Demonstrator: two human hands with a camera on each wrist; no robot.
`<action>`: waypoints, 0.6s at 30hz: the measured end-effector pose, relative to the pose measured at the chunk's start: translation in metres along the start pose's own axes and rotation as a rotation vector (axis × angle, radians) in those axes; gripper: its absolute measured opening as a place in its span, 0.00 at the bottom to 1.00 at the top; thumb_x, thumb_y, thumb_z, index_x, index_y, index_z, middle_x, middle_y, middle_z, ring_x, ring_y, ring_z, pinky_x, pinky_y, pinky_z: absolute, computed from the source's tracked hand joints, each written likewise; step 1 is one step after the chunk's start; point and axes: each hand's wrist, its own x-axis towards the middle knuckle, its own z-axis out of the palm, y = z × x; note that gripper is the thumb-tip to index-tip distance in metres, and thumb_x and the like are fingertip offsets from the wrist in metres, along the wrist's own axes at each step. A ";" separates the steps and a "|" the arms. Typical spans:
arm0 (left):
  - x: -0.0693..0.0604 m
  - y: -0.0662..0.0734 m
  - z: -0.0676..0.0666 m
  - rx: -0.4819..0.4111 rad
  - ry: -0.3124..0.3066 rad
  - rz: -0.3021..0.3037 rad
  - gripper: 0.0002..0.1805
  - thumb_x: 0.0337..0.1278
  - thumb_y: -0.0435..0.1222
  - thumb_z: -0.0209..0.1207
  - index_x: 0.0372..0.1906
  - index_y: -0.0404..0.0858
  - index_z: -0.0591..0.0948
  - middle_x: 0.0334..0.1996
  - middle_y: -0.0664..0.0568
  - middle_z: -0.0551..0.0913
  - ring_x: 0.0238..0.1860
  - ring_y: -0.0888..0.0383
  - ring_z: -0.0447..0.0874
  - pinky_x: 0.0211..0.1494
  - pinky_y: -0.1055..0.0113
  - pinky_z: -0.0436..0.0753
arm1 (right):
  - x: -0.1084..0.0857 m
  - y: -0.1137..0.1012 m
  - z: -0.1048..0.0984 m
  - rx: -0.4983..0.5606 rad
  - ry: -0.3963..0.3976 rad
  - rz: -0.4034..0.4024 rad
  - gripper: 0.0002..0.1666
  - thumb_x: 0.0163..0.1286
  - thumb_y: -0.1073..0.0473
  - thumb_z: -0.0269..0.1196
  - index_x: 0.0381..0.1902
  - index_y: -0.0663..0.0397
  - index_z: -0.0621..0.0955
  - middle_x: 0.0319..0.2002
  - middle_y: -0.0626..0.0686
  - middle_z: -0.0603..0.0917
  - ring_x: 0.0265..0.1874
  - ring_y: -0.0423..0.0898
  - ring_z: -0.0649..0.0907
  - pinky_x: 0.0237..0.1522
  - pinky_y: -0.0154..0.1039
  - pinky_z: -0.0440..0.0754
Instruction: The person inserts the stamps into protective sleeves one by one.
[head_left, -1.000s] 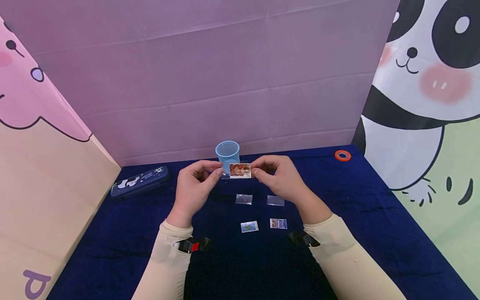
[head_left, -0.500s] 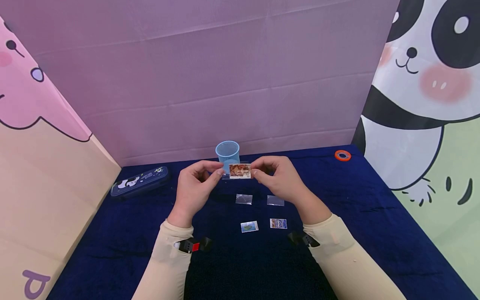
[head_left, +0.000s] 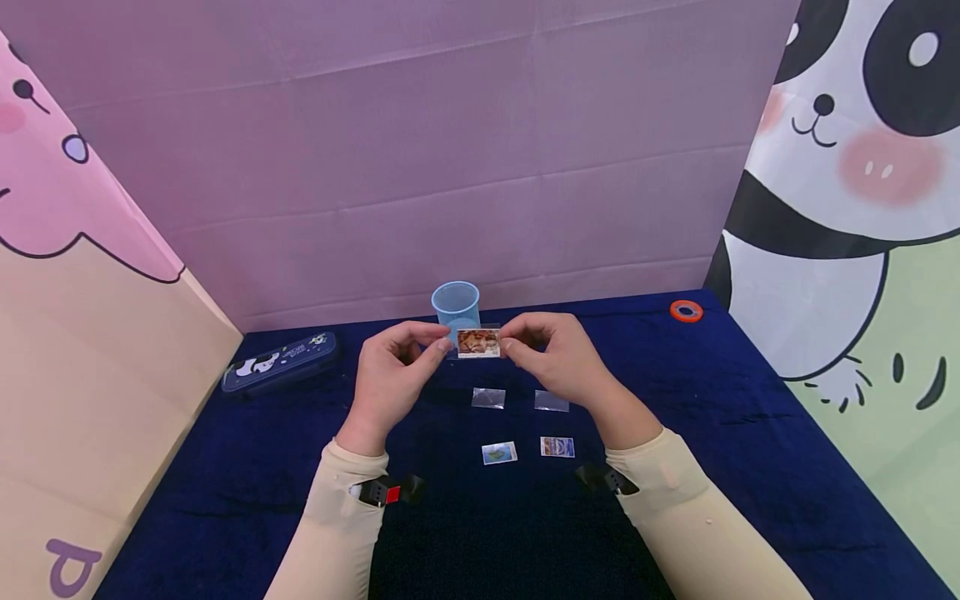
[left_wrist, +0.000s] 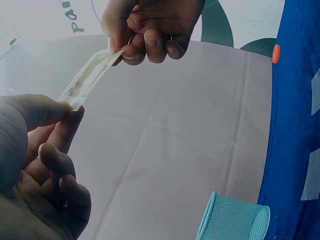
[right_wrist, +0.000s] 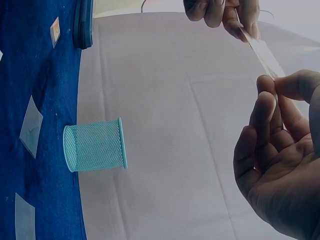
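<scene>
Clear plastic film shows around the brown picture card (head_left: 478,343), which is raised off the worktop between the two hands. The left grip (head_left: 393,367) is a thumb-and-finger pinch at the card's left edge, brought together until only the thin piece fits between; the film there looks like part of a clear sleeve (left_wrist: 75,101). The right grip (head_left: 558,354) pinches the opposite end just as narrowly — whether it has film, card or both, I cannot tell.

The card should weigh next to nothing and be fairly stiff, though liable to crease if squeezed endways. The film is probably slick and limp, prone to buckling or clinging. Best held, I judge, by the short edges or corners, lightly, with fingertips off the printed face.

Nearer the body, two clear sleeves (head_left: 489,398) (head_left: 551,401) lie flat on the navy-clothed worktop (head_left: 720,417), and below them a green-and-blue card (head_left: 498,453) and a blue-and-purple card (head_left: 557,447). Beyond the hands stands a light-blue mesh pen cup (head_left: 455,302); a panda pencil case (head_left: 279,364) lies far left, an orange ring (head_left: 686,311) far right.
</scene>
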 end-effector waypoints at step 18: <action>0.000 0.001 0.002 0.011 -0.024 0.006 0.06 0.68 0.34 0.69 0.46 0.42 0.91 0.33 0.52 0.88 0.21 0.53 0.67 0.23 0.67 0.65 | 0.001 -0.001 0.000 -0.005 0.001 -0.019 0.04 0.76 0.62 0.66 0.42 0.52 0.89 0.33 0.50 0.86 0.28 0.49 0.79 0.31 0.40 0.77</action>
